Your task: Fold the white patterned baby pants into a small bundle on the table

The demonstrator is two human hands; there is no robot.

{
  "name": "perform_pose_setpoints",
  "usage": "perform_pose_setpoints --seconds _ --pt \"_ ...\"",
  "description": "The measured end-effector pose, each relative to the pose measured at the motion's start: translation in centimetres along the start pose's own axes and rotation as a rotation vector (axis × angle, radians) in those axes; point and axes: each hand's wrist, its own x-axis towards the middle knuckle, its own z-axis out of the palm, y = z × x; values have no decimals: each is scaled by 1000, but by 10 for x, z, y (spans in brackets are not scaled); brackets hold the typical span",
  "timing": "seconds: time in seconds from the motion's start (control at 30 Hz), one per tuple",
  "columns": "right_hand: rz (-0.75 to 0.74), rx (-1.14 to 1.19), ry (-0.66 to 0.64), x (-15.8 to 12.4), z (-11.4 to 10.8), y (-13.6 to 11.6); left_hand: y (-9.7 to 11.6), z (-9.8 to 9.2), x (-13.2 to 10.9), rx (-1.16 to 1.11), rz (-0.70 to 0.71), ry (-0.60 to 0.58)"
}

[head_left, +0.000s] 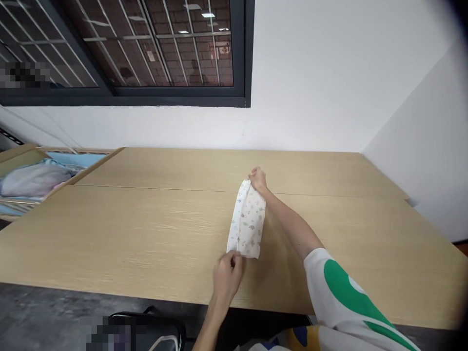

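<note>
A white cloth [248, 219] with a small leaf-like print is stretched between my two hands over the wooden table. It looks folded into a narrow rectangle, with a fold line running down its left side. My left hand [227, 275] pinches its near edge by the lower left corner. At the far end, my right hand [258, 179] grips the upper right corner with closed fingers. The exact kind of cloth item cannot be made out.
The light wood tabletop [164, 229] has a seam across it and meets a white wall [307, 73]. A barred, dark-framed window [164, 96] is above. At left, a wooden bin [98, 163] holds fabrics [36, 178]. A dark chair [146, 324] stands by the near edge.
</note>
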Motion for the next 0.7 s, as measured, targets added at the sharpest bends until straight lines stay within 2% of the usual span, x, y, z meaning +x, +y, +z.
perform_pose_setpoints --seconds 0.13,0.23,0.3,0.4,0.5,0.6,0.7 --pt "-4 -6 -49 -7 27 -13 -10 -10 5 222 -91 46" --pt "-10 -16 -63 -15 35 -22 -11 -13 2 398 -155 75" --pt "-83 -20 -92 -29 35 -28 -10 -12 -3 462 -106 111" --pt "-358 7 -261 -73 25 -37 -8 -1 -14 477 111 179" --pt "-574 43 -486 -136 2 -41 -6 20 -27 497 274 221" --pt "-733 78 -760 -195 -23 -39 -8 40 -38 548 314 203" --pt "-853 74 -921 -230 -37 -27 -13 52 -44 592 285 141"
